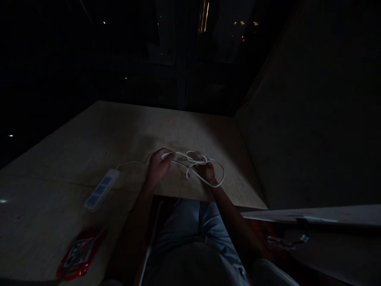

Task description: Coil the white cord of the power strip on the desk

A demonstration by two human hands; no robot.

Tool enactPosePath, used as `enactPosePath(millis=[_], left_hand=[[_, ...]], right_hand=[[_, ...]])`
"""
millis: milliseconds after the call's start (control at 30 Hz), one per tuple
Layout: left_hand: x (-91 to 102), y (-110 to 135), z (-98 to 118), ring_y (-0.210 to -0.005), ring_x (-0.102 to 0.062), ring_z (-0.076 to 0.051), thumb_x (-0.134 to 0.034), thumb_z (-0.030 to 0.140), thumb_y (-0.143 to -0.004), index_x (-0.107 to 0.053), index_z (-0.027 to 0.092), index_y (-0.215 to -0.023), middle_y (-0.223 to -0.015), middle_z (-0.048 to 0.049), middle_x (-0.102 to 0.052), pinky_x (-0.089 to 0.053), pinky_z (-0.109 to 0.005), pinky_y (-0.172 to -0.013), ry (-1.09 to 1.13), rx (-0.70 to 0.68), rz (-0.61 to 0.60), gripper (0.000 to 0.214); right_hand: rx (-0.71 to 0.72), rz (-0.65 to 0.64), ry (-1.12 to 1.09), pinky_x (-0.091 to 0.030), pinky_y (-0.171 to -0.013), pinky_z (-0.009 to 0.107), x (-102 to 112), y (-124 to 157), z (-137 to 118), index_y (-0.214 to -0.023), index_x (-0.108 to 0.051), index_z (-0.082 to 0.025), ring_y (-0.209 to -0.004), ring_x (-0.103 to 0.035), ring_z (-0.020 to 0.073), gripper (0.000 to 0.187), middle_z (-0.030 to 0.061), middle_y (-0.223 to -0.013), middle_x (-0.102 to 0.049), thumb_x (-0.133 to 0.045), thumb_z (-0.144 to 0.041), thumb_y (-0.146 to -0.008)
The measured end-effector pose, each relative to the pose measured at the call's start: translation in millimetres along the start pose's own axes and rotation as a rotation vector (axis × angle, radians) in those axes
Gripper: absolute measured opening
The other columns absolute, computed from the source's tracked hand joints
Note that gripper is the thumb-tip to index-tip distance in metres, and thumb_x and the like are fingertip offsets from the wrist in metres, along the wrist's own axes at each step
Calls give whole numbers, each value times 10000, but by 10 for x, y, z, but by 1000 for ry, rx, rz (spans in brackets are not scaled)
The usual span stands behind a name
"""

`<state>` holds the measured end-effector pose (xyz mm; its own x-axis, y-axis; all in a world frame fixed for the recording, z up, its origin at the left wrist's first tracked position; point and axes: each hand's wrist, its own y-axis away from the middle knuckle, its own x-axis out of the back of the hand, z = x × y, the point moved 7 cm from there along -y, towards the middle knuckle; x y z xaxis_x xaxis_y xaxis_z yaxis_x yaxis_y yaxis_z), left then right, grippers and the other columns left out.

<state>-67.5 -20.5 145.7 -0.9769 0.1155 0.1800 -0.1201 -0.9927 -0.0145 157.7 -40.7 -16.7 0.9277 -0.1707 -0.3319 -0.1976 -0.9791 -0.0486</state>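
A looped white cable (pixel 218 184) stretches between my two hands above the pale stone ledge. My left hand (pixel 159 167) is closed on it, thumb and fingers pinched together. From that hand the cord runs left to a white power strip (pixel 102 189) with blue socket faces, lying on the surface. My right hand (pixel 208 172) is curled beneath the loops at the right, and its fingers are partly hidden by the cable and the shadow. The cable's loops cross each other near the right hand.
A red packet (pixel 81 254) lies at the lower left of the ledge (pixel 127 123). Dark window panes (pixel 178 59) stand behind it, and a wall (pixel 312 119) rises at the right. At the lower right, another short cord with a plug (pixel 303 238) hangs below a white edge.
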Motion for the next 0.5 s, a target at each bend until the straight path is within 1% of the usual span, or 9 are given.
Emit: enactPosePath(millis=[67,133,233,300,367,433,500], left_hand=[[249,-50,-68,-348,-447,-95,-700,392,-701,-641,179,-763,-451,71,-477,-322,-206,-369,86,29,137,229],[414,-63,-150,-348,-446,-86,-710,364,-669,-639,172,-743,-475,66,-487,-311,-202,-354,167,44,236,218],[566,-39,-291,-347,-444,-82,-731,342,-617,-637,165,-732,-476,71,-479,-311,-198,-344,280,72,345,231],[646,-20,-378,-347,-439,-79,-736,328,-588,-631,163,-721,-467,78,-469,-303,-192,-340,359,91,404,237],[744,-9,-435,-353,-435,-74,-729,316,-577,-617,161,-693,-466,79,-466,-291,-186,-341,425,87,472,224],[857,-9,-478,-360,-428,-65,-720,295,-575,-599,157,-663,-473,78,-467,-285,-181,-347,471,80,544,204],[986,-11,-540,-371,-422,-58,-711,260,-581,-583,153,-653,-478,80,-466,-290,-175,-360,510,101,626,182]], right_hand=[[-3,8,-3,-531,-941,410,170,1,-104,-795,-643,-261,-903,-679,201,261,2,-858,-709,-611,-518,-826],[-34,-34,39,-543,-917,407,289,-8,-210,-781,-648,-257,-863,-687,204,302,8,-837,-712,-628,-556,-812],[-116,-143,143,-572,-787,392,417,-46,-363,-741,-674,-222,-742,-691,218,351,36,-761,-707,-720,-570,-745],[-161,-188,205,-570,-702,368,521,-86,-468,-724,-686,-199,-676,-682,214,369,49,-723,-702,-758,-561,-720],[-186,-178,268,-562,-669,344,658,-139,-570,-732,-683,-196,-661,-673,202,380,46,-722,-697,-774,-563,-707],[-187,-126,313,-557,-670,328,808,-198,-670,-752,-669,-204,-668,-661,185,395,33,-733,-686,-779,-579,-692],[-178,-67,336,-556,-669,320,944,-245,-757,-757,-654,-212,-668,-642,172,407,21,-738,-670,-789,-585,-666]])
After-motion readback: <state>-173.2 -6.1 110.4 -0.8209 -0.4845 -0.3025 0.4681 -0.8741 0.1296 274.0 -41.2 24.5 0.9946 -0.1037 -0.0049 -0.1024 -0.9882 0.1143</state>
